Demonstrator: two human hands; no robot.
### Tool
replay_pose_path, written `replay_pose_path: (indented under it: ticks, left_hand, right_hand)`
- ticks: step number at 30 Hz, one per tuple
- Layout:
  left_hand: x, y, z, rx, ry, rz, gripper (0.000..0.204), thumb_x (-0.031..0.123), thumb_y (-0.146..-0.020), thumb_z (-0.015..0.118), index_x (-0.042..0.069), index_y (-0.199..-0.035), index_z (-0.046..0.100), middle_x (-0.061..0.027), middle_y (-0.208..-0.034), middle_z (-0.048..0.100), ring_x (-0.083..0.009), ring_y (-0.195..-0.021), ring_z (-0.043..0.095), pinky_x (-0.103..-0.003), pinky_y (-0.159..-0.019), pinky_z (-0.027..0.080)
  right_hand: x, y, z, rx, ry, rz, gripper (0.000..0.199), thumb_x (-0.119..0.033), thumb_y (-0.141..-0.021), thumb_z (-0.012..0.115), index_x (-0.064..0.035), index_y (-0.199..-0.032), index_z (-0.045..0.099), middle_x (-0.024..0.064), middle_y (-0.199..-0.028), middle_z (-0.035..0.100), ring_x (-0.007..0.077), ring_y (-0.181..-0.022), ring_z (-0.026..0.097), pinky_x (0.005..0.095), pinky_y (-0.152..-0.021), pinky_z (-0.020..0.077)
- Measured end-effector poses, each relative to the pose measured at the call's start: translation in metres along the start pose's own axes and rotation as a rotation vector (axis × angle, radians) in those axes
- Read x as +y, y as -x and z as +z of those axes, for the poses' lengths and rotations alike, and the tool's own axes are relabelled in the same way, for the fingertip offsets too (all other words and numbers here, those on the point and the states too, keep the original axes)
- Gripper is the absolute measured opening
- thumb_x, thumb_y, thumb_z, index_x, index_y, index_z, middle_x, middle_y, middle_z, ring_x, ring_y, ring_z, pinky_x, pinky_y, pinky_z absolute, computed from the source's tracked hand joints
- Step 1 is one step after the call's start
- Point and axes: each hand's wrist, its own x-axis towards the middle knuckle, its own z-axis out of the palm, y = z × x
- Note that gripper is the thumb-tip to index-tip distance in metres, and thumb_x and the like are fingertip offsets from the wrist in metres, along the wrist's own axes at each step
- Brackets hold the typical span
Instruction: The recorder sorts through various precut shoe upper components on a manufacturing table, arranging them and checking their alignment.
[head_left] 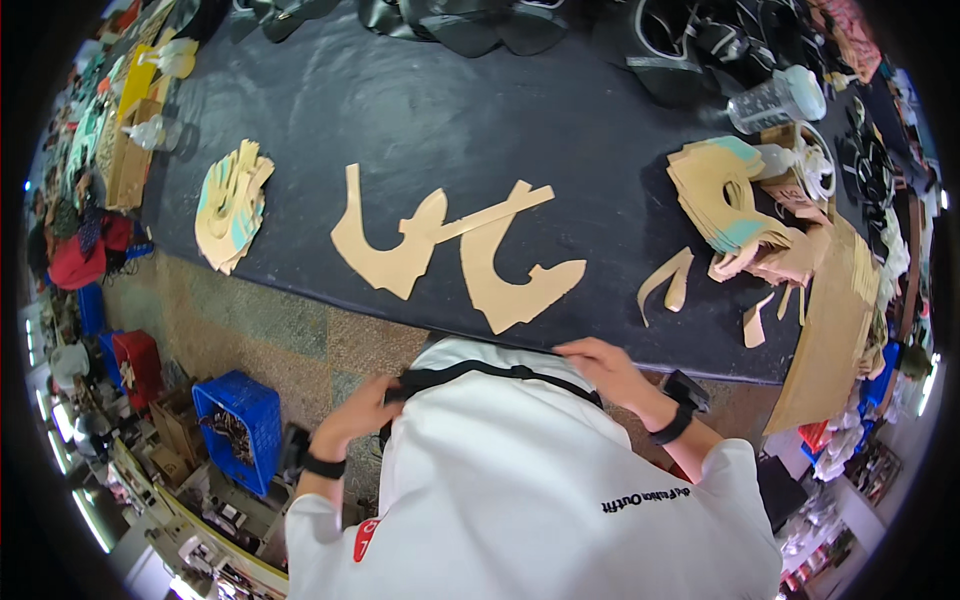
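At the lower left of centre, our left hand (362,408) is curled at our chest, its fingers (388,392) pinched on the end of a black strap (470,371) that crosses our white shirt (520,490). A dark band circles that wrist. Left of the hand, on the floor, stands a blue crate (238,425), with a red box (138,365) beyond it at the frame's left edge.

Above, the dark tabletop (420,110) fills the upper frame. A stack of tan cut pieces (232,205) with pale blue backing lies at its upper left. At centre, well apart from both hands, two large tan cut shapes (455,250) lie flat, joined by a narrow strip across them.

Right of centre, our right hand (600,365) rests at the strap's other end by the tabletop's near edge, fingers bent down on it; how firmly they clamp it we cannot tell. At the upper right sit a second pile of tan pieces (735,215), loose strips (668,283) and a clear plastic bottle (778,100).

We judge the step in hand to be adjusting the strap at the chest, not the cutwork. The next move calls for both hands to let go of it and reach forward to the centre shapes.
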Motion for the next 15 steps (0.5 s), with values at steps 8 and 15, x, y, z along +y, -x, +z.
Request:
replay_pose_path:
  ticks: [8, 15]
  left_hand:
    - [-0.028, 0.041, 0.03, -0.121, -0.364, -0.101, 0.032, 0.028, -0.073, 0.064, -0.004, -0.079, 0.062, -0.0271, -0.08, 0.061, -0.0442, -0.078, 0.06, -0.047, -0.065, 0.049]
    - [0.012, 0.057, 0.013, -0.101, -0.46, -0.179, 0.031, 0.023, -0.074, 0.06, -0.005, -0.06, 0.06, -0.0277, -0.066, 0.058, -0.0461, -0.066, 0.059, -0.049, -0.058, 0.049]
  right_hand:
    - [0.02, 0.068, -0.032, -0.364, 0.069, 0.443, 0.033, -0.016, -0.081, 0.067, -0.0003, -0.105, 0.05, 0.0083, -0.093, 0.059, 0.013, -0.085, 0.057, 0.0259, -0.07, 0.0473]
    - [0.013, 0.07, -0.028, -0.383, 0.074, 0.435, 0.036, -0.017, -0.079, 0.065, 0.0038, -0.103, 0.048, 0.0084, -0.079, 0.059, 0.0151, -0.073, 0.057, 0.027, -0.063, 0.0454]
